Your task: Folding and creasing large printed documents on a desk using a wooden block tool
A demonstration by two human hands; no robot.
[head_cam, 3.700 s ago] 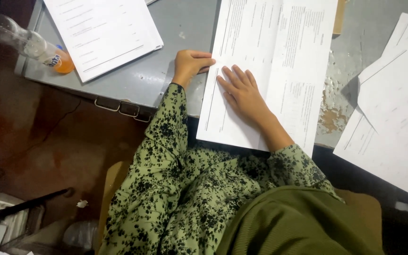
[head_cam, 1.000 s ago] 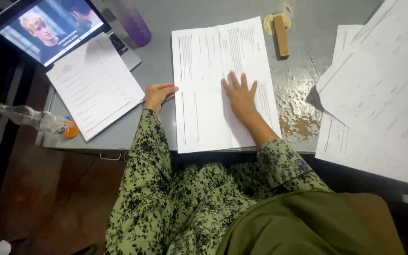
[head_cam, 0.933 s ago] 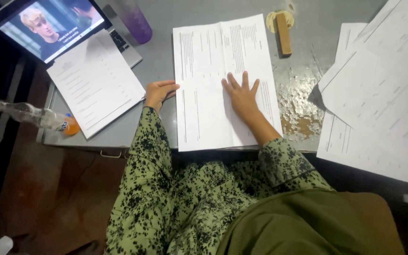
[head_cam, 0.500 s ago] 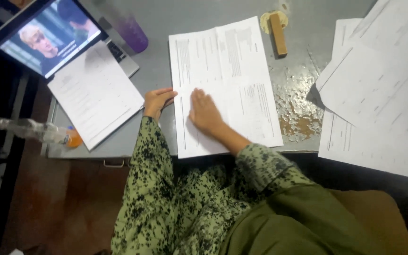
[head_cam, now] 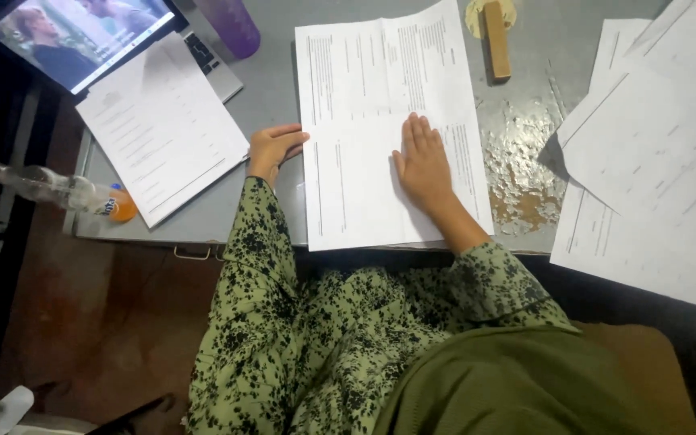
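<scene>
Paper is what we are working on, going left to right. Our left hand (head_cam: 274, 150) is curling its loose fingers against the left edge of the printed sheet (head_cam: 364, 129), which is lying on the grey table (head_cam: 275, 89). Our right hand (head_cam: 423, 163), half a second ago lower on the left half, is now pressing flat beside the centre crease, so we are smoothing the fold. Rightward, bare flaking tabletop is giving room before the loose papers (head_cam: 662, 161).
</scene>
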